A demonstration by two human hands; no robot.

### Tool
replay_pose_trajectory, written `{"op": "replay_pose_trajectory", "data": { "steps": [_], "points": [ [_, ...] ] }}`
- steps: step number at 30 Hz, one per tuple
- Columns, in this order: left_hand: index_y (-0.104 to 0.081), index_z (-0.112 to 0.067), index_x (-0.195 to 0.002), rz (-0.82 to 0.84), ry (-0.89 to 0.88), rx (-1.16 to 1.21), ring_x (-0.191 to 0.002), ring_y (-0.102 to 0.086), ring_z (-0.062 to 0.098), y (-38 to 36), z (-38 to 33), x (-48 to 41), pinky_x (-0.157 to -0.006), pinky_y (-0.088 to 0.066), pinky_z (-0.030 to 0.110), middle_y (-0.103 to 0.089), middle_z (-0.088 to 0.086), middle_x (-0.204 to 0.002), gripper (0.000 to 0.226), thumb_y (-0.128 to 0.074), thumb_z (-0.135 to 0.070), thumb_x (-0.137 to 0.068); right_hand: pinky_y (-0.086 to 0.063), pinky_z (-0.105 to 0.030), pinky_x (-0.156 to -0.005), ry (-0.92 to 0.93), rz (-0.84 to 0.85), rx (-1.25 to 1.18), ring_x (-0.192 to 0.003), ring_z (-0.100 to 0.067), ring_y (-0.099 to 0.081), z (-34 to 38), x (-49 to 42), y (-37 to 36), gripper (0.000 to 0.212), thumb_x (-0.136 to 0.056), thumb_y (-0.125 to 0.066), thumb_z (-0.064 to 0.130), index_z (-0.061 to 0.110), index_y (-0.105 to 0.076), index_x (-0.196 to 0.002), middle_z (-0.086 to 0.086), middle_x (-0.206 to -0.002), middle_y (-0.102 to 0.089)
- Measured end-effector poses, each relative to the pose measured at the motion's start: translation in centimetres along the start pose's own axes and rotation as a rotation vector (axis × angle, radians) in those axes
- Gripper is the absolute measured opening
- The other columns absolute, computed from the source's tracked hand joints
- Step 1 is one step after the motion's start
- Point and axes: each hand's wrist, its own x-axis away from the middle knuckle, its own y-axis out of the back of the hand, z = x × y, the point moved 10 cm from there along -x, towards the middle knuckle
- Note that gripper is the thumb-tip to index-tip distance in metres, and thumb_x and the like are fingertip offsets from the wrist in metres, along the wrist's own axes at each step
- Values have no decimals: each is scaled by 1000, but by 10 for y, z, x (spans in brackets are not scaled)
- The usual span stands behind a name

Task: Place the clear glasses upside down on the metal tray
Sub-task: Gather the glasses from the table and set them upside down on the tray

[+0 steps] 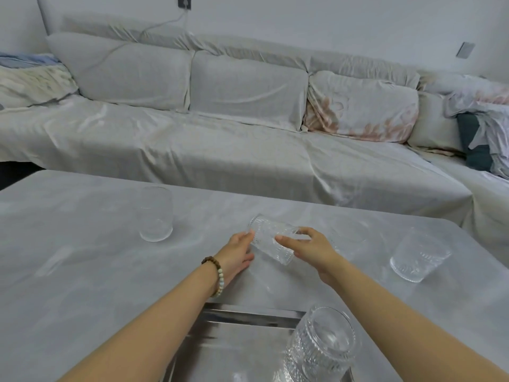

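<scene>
Holding a ribbed glass (271,239) tilted between both hands above the bench (82,257).
Left hand (238,256) and right hand (311,250) each close a grip around it, seemingly mid-flip toward the metal tray (248,318) nearby.

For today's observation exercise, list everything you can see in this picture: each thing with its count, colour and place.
ribbed glass in hands: one, clear, tilted above table centre
ribbed glass on tray: one, clear, upside down
ribbed glass on table: one, clear, right
smooth glass: one, clear, left
metal tray: one, silver, near edge
table: one, grey cloth
sofa: one, pale cover, behind
floral pillow: one, pink-white, on sofa
bead bracelet: one, brown-pale, left wrist
left hand: on glass
right hand: on glass
</scene>
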Motion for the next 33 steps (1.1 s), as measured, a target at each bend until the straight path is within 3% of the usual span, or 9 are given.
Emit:
{"op": "replay_pose_trajectory", "data": {
  "steps": [3,7,11,13,18,22,25,28,33],
  "points": [
    [-28,-26,-136,12,-66,82,-111,-59,27,-2,-15,17,-100,-45,39,-49,12,-137,53,-46,-46,-91,-49,-35,-99,44,33,-5,-99,-18,-67,21,21,4,59,-67,-84,33,13,-56,-115,-12,-111,-70],
    [-33,-36,-130,4,-243,186,-105,-65,28,-6,-55,53,-90,-54,39,-53,7,-132,52,-55,-47,-84,-50,-35,-99,147,84,-44,-102,-18,-68,60,64,4,66,-57,-86,42,18,-56,-111,-10,-110,-71],
    [-50,-16,-131,59,-295,167,-105,-67,27,-10,-86,96,-87,-56,36,-62,7,-126,72,-63,-55,-72,-48,-34,-100,239,127,-74,-106,-16,-67,90,113,5,85,-43,-83,54,23,-56,-118,-5,-113,-71],
    [-59,-15,-122,90,-302,145,-102,-68,25,-12,-92,115,-83,-57,33,-67,6,-120,67,-65,-55,-68,-47,-34,-100,263,153,-80,-107,-15,-66,94,134,5,86,-46,-82,51,24,-53,-122,-4,-115,-70],
    [-58,-22,-119,75,-367,78,-97,-70,18,-12,-100,157,-73,-58,28,-69,0,-114,71,-71,-56,-59,-47,-27,-99,317,269,-30,-113,-7,-62,87,177,6,73,-64,-75,41,23,-50,-130,1,-124,-66],
    [-59,-27,-112,29,-402,65,-92,-71,11,-5,-95,178,-66,-57,23,-69,-4,-111,63,-76,-51,-56,-38,-31,-108,313,144,65,-127,-8,-49,53,188,30,70,-64,-73,50,31,-53,-128,7,-132,-57],
    [-56,-32,-110,-28,-387,14,-100,-66,8,1,-79,183,-70,-56,25,-65,-10,-115,63,-79,-48,-54,-36,-28,-105,244,110,118,-131,-11,-44,15,184,38,53,-79,-70,40,29,-53,-128,6,-138,-52],
    [-53,-36,-106,-79,-362,-66,-105,-61,10,6,-60,181,-75,-53,26,-61,-13,-115,52,-82,-34,-63,-35,-24,-100,220,103,118,-128,-9,-45,-9,181,37,58,-82,-69,36,27,-47,-135,7,-140,-49],
    [-52,-28,-118,-89,-384,-228,-96,-60,-1,5,-39,179,-68,-54,15,-60,-16,-112,66,-85,-27,-61,-38,-23,-97,234,96,159,-122,-9,-48,-24,177,32,64,-81,-71,37,27,-44,-137,5,-136,-51]
  ]
}}
